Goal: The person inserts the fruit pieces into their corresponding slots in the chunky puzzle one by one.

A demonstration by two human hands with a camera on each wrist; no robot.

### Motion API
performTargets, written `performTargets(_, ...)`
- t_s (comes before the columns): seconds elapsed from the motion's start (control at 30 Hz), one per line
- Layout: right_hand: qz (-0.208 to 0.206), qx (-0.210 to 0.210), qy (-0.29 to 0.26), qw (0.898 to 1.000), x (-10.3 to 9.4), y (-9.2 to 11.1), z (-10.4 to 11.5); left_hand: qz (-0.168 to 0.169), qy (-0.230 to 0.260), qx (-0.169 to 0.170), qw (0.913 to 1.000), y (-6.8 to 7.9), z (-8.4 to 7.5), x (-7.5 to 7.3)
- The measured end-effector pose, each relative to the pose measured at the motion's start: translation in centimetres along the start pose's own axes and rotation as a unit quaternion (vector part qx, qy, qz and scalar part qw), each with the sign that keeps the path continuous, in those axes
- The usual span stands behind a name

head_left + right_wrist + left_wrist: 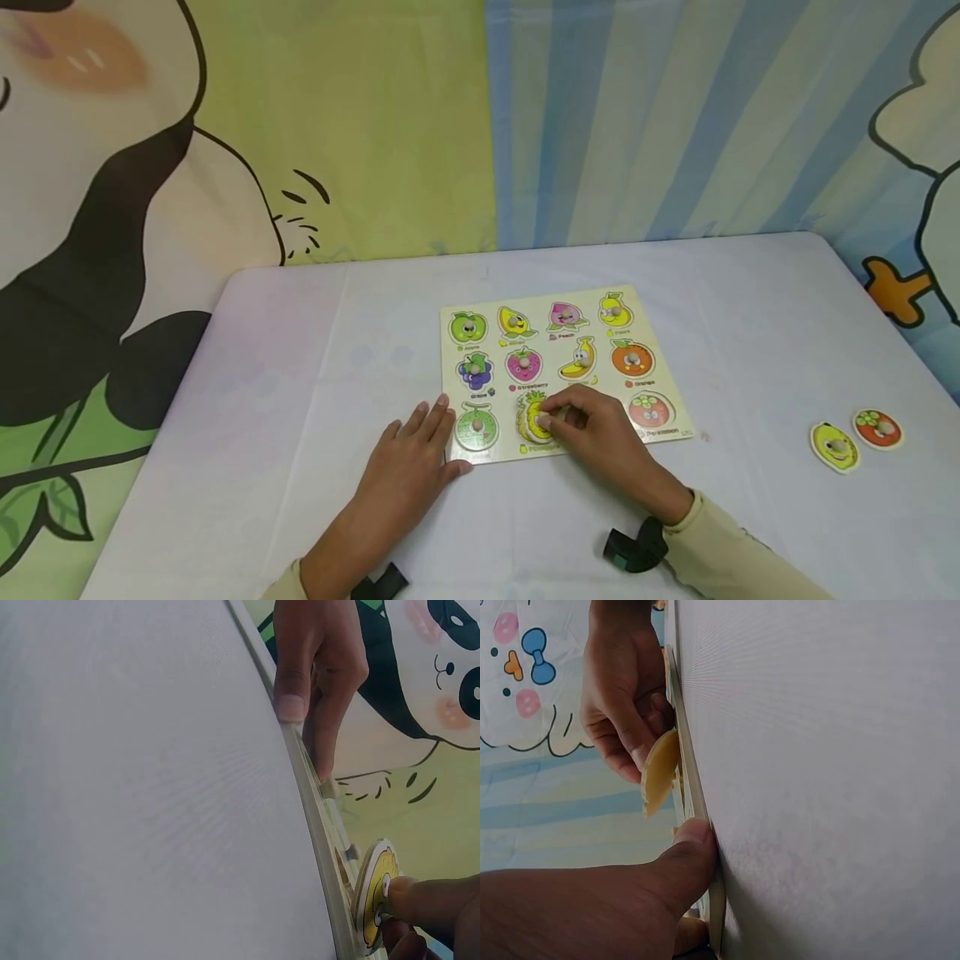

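Note:
A wooden fruit puzzle board (504,388) lies flat on the white-covered table. With thumb and fingers, my right hand (607,433) pinches a yellow pineapple piece (529,417) by its knob, over the pineapple spot in the bottom row. In the right wrist view the piece (373,896) stands tilted, its lower edge close to the board. My left hand (408,467) rests at the board's near left corner with fingers extended; its thumb (692,844) presses the front edge. Beside it sits the green melon piece (476,427). My right hand hides part of the bottom row.
Off to the right lie two loose pieces, a yellow lemon-like one (834,447) and a red persimmon-like one (878,428). Knobbed fruit pieces such as the apple (468,328) and orange (632,359) fill the upper rows. A printed cloth (352,133) hangs behind the table.

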State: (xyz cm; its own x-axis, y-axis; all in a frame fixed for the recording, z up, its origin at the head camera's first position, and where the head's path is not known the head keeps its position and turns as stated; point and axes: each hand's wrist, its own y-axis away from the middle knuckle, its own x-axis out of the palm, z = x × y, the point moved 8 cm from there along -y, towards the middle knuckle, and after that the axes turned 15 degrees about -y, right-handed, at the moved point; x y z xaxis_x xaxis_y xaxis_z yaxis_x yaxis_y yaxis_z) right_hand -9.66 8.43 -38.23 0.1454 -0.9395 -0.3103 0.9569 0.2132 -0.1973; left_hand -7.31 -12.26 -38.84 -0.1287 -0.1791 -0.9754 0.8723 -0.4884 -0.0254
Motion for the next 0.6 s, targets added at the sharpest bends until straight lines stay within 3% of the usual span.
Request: performTargets(0.6,0.003,0.006,0.018,1.000,0.36,-0.04,-0.12,-0.002,0.003,-0.003,1.0000,-0.07,0.03,-0.16)
